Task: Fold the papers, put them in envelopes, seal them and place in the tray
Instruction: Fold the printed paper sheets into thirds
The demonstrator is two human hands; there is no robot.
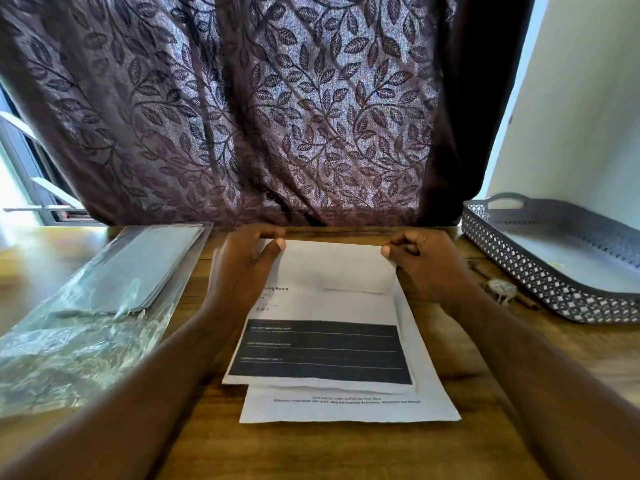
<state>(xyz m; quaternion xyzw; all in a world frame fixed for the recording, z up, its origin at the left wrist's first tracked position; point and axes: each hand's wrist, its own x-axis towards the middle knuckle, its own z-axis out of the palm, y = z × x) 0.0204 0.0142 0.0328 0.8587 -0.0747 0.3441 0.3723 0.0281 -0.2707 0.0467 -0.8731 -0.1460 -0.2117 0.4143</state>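
Note:
A printed sheet with a black block (322, 351) lies on top of another white sheet (349, 408) in the middle of the wooden table. Its far edge is turned back toward me as a plain white flap (332, 268). My left hand (242, 265) pinches the flap's far left corner between thumb and fingers. My right hand (420, 261) pinches the far right corner the same way. A clear plastic pack of grey envelopes (114, 275) lies at the left. The grey lattice tray (540, 271) stands at the right, with nothing visible on its pale floor.
A leaf-patterned curtain (242, 116) hangs right behind the table's far edge. A small pale object and a thin dark stick (502, 289) lie between the papers and the tray. A white wall rises behind the tray. Bare wood shows near the front edge.

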